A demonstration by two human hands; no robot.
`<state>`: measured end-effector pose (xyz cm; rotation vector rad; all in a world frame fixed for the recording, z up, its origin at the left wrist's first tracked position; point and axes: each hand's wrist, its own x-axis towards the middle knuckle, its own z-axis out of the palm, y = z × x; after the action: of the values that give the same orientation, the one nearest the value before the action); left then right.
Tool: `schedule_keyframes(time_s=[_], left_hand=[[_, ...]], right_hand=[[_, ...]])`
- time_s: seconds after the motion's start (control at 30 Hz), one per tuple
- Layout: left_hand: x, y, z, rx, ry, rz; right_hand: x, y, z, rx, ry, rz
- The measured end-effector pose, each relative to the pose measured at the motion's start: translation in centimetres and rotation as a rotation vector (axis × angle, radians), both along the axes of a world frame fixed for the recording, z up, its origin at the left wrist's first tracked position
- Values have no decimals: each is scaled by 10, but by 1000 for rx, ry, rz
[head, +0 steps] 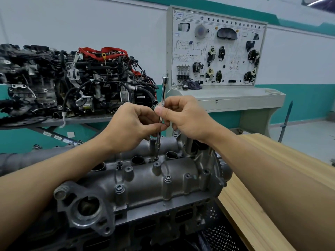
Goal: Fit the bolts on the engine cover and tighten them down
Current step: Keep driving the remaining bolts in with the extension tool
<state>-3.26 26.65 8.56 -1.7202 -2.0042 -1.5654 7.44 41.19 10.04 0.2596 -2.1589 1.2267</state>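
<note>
Bolt (156,158) under extension bar (161,105), below both hands (159,118).

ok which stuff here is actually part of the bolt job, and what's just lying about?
In the job: engine cover; extension bar held by left hand and right hand; fitted bolts.

Lying about: complete engine; training board; wooden bench.

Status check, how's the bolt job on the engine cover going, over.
Left hand and right hand both pinch the extension bar, upright. Its tip sits on a bolt mid engine cover. Other bolts already seated. Nothing in the way.
</note>
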Motion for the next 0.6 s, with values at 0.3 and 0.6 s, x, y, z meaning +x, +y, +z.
schedule_keyframes(time_s=[0.3,0.6], left_hand=[[-3,-3,-1,-56,39,-2],[2,-5,3,9,5,-9]], right_hand=[[0,-1,2,-30,-18,-15],[0,-2,2,-35,48,-50]])
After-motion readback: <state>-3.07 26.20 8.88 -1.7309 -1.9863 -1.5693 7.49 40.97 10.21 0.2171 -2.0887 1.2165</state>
